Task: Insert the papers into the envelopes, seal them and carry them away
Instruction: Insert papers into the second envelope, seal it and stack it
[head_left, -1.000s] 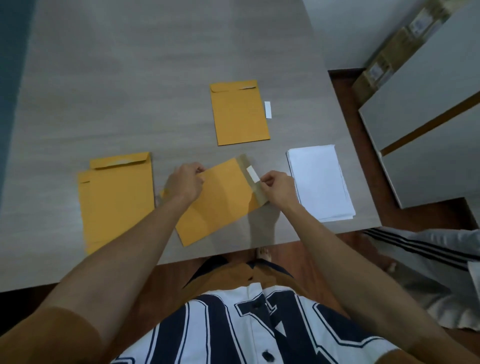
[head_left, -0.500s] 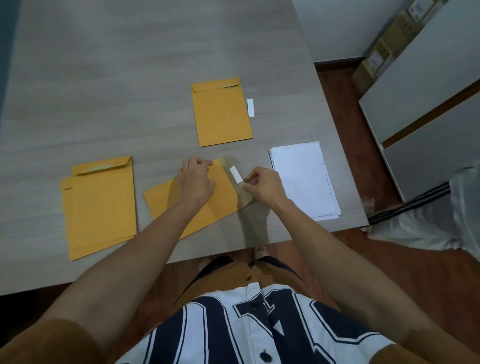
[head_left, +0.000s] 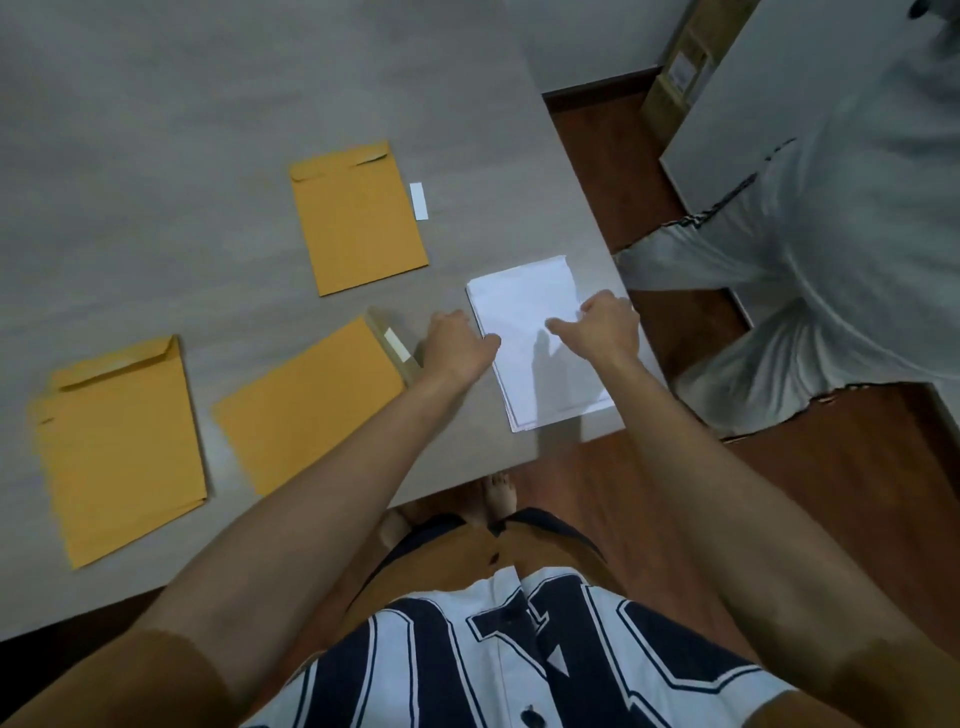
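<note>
Nearest, well to the left of the stack of white paper sheets (head_left: 550, 395), lies a pile of mustard-yellow paper envelopes (head_left: 124, 447), untouched. Just left of the sheets is the single mustard-yellow envelope with its flap open (head_left: 311, 405). A second ago both hands were working at that flap. They have now let go of it, and it lies flat with the white peel-off strip (head_left: 397, 347) still on the flap.

Both hands have moved onto the sheets. The left hand (head_left: 457, 345) sits at their left edge with its fingers curled under and the thumb on the paper; I cannot tell whether it pinches a sheet. The right hand (head_left: 605, 330) is spread wide over their right edge and grips nothing yet.

So the step is probably changing from opening the envelope to picking up paper to go inside it; sealing is not yet done.

Beyond the sheets, to the left, another yellow envelope with its flap folded down (head_left: 358, 218) lies beside a loose white strip (head_left: 418, 201).
</note>
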